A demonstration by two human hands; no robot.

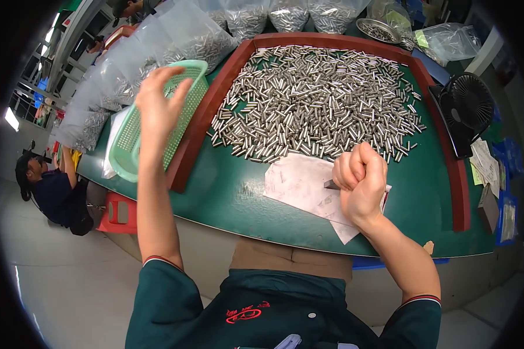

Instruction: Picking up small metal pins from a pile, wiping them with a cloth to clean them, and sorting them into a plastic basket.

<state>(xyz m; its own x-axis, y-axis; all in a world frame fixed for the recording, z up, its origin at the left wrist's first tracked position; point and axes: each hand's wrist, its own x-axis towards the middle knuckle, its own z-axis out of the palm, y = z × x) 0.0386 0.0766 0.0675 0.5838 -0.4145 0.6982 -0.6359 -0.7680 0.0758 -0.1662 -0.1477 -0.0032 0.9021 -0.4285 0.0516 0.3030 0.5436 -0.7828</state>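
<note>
My left hand is raised over a light green perforated plastic basket, thumb and fingers apart, with nothing seen in it. A few metal pins show inside the basket, partly hidden by the hand. My right hand is closed in a fist above a smudged white cloth or paper sheet. From the fist pokes a small dark, pointed metal piece; the rest of it is covered by my fingers. Just beyond lies a wide spread of short, shiny metal pins on the green tabletop.
A dark red raised frame borders the pins on three sides. Clear bags of pins line the left and far edges. At the right stand a black fan and papers. A metal bowl sits far right. Another person sits at the left.
</note>
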